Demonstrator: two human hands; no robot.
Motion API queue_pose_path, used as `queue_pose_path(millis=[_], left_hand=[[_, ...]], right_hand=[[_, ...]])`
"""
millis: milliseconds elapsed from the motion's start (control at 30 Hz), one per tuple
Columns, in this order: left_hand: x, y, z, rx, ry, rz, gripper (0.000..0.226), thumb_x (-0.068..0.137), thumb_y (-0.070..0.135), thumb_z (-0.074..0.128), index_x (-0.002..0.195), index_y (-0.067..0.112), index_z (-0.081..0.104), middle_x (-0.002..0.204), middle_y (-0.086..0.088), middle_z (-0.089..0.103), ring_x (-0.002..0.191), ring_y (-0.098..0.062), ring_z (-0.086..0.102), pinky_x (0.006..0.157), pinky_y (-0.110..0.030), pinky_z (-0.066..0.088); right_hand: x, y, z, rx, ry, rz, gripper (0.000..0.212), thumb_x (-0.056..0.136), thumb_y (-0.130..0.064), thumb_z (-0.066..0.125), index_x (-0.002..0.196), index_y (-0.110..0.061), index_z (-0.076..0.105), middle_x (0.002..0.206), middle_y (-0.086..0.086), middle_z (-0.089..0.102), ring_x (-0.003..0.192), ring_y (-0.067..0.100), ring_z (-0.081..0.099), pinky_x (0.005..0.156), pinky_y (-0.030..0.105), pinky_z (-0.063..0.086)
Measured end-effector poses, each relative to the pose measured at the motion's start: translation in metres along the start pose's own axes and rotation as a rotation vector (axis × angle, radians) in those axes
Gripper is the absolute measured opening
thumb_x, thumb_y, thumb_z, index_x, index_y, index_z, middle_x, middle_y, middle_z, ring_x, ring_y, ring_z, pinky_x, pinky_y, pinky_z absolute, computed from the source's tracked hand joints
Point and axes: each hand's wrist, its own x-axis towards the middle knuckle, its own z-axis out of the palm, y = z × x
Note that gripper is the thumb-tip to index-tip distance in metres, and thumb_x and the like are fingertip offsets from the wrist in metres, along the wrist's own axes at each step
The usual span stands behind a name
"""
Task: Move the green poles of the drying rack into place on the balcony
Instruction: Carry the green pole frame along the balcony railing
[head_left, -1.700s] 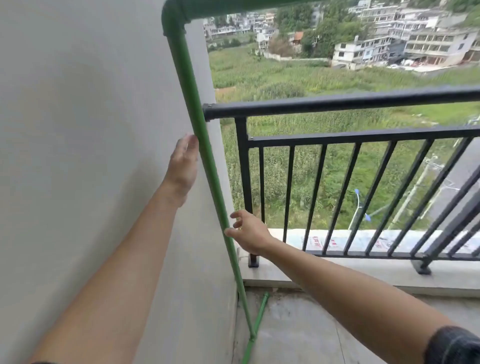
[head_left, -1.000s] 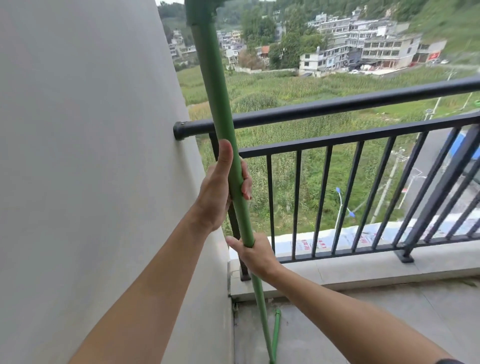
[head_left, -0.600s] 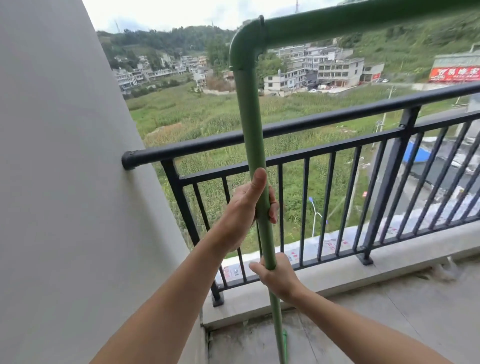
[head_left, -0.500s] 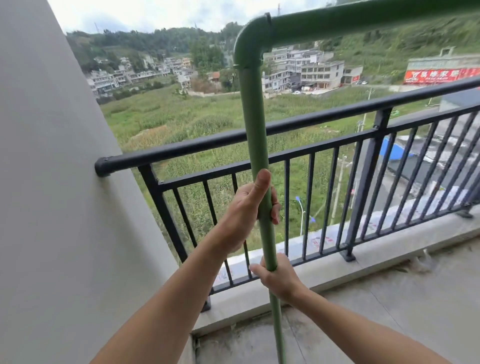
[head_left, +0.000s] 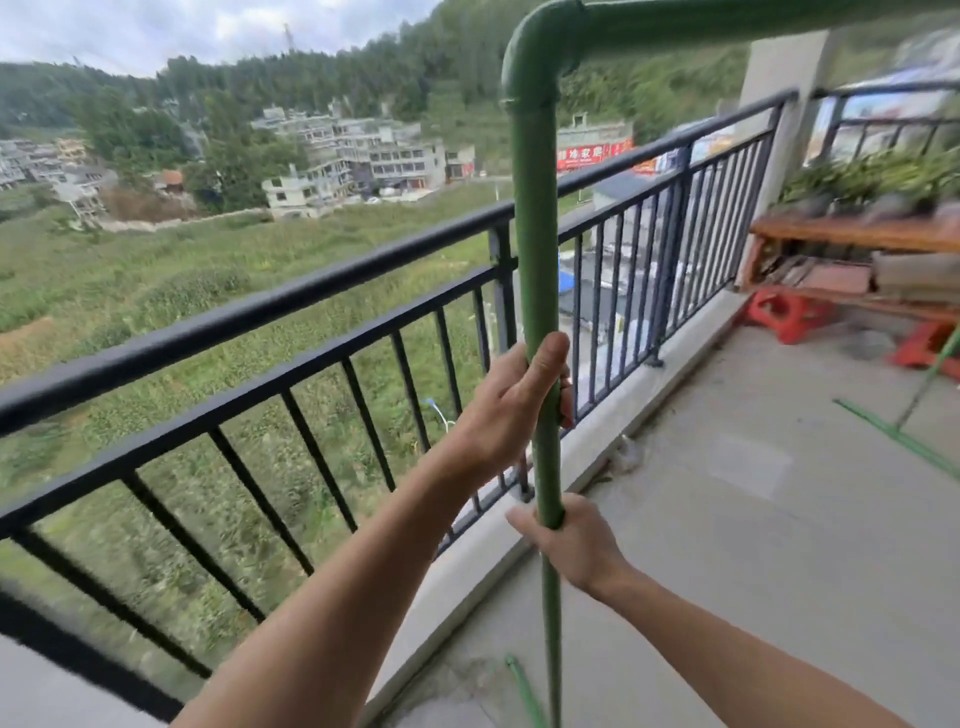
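Fingers (head_left: 565, 400) of the left hand (head_left: 511, 402) wrapped tight round the upright green pole (head_left: 537, 270), thumb laid up along its near side. Lower down, right hand (head_left: 574, 540) closed round the same pole, thumb across the front. Pole standing almost vertical just inside the black railing (head_left: 291, 306), bending at an elbow joint (head_left: 535, 49) near the top into a horizontal bar (head_left: 753, 23) running off to the right. Foot bar (head_left: 524, 688) lying on the concrete floor (head_left: 753, 545) by the pole's lower end. Further right, a second green pole (head_left: 930, 371) with its own foot bar (head_left: 898, 439). Behind, a wooden bench (head_left: 857, 234) carrying potted plants (head_left: 878, 179), red stools (head_left: 784, 314) underneath. Beyond the railing, fields and buildings.
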Motion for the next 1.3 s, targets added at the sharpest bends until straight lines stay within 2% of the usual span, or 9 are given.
queue_pose_path(millis=[100,233,400,567,700,900,1100,1233,1300], left_hand=[[0.039,-0.003,0.016,0.003,-0.122,0.046,0.041,0.093,0.046,0.033,0.091,0.007,0.045,0.076,-0.009,0.053,0.068,-0.017,0.056,0.070,-0.032,0.056],[0.084,-0.010,0.030,0.090,-0.304,0.109,0.043,0.096,0.040,0.032,0.091,0.000,0.047,0.081,-0.015,0.059,0.072,-0.022,0.062,0.076,-0.040,0.056],[0.132,-0.013,0.048,0.132,-0.427,0.203,0.031,0.098,0.034,0.034,0.086,0.007,0.043,0.078,-0.017,0.063,0.067,-0.016,0.064,0.062,-0.022,0.052],[0.180,-0.020,0.084,0.124,-0.421,0.230,0.035,0.094,0.044,0.037,0.087,0.010,0.040,0.075,-0.015,0.064,0.076,-0.035,0.068,0.073,-0.047,0.056],[0.221,-0.020,0.116,0.105,-0.412,0.216,0.044,0.094,0.044,0.038,0.099,0.001,0.045,0.085,-0.029,0.066,0.079,-0.039,0.067,0.076,-0.052,0.056],[0.282,-0.021,0.158,0.116,-0.413,0.191,0.051,0.093,0.047,0.038,0.105,-0.002,0.046,0.079,-0.014,0.061,0.081,-0.037,0.067,0.079,-0.053,0.055],[0.340,-0.027,0.185,0.124,-0.355,0.165,0.036,0.096,0.038,0.039,0.099,0.002,0.044,0.081,-0.016,0.057,0.070,-0.023,0.060,0.071,-0.042,0.055],[0.361,-0.041,0.178,0.137,-0.263,0.159,0.023,0.095,0.037,0.042,0.096,0.014,0.043,0.075,-0.010,0.057,0.077,-0.033,0.066,0.074,-0.049,0.057],[0.367,-0.048,0.169,0.178,-0.260,0.161,0.022,0.095,0.038,0.042,0.094,0.016,0.043,0.079,-0.019,0.061,0.082,-0.037,0.068,0.076,-0.051,0.057]], right_hand=[[0.003,0.015,-0.029,-0.130,0.199,0.032,0.029,0.082,-0.049,0.066,0.061,-0.037,0.050,0.054,-0.008,0.056,0.056,0.003,0.054,0.057,0.024,0.043],[0.002,0.040,-0.047,-0.196,0.383,0.069,0.021,0.089,-0.045,0.058,0.074,-0.047,0.043,0.069,-0.005,0.064,0.057,0.013,0.059,0.064,0.036,0.050],[0.022,0.057,-0.061,-0.287,0.560,0.109,0.011,0.094,-0.040,0.050,0.088,-0.033,0.043,0.062,0.000,0.060,0.058,0.023,0.058,0.062,0.039,0.050],[0.050,0.064,-0.098,-0.342,0.688,0.191,0.020,0.095,-0.036,0.049,0.101,-0.017,0.053,0.052,-0.007,0.043,0.056,0.023,0.046,0.061,0.039,0.045],[0.073,0.072,-0.135,-0.357,0.727,0.259,0.025,0.095,-0.039,0.048,0.107,-0.017,0.054,0.066,-0.004,0.057,0.071,0.031,0.058,0.067,0.038,0.048],[0.111,0.093,-0.200,-0.385,0.721,0.312,0.025,0.095,-0.041,0.047,0.104,-0.018,0.052,0.085,0.005,0.069,0.083,0.035,0.062,0.069,0.037,0.046],[0.156,0.110,-0.257,-0.384,0.657,0.298,0.026,0.091,-0.046,0.051,0.105,-0.024,0.056,0.095,-0.002,0.072,0.091,0.026,0.067,0.074,0.035,0.050],[0.187,0.113,-0.275,-0.367,0.579,0.278,0.027,0.085,-0.050,0.060,0.098,-0.027,0.061,0.097,-0.009,0.072,0.089,0.018,0.067,0.070,0.031,0.047],[0.199,0.111,-0.274,-0.354,0.535,0.275,0.024,0.083,-0.052,0.062,0.091,-0.030,0.060,0.092,-0.011,0.071,0.087,0.016,0.068,0.069,0.031,0.048]])
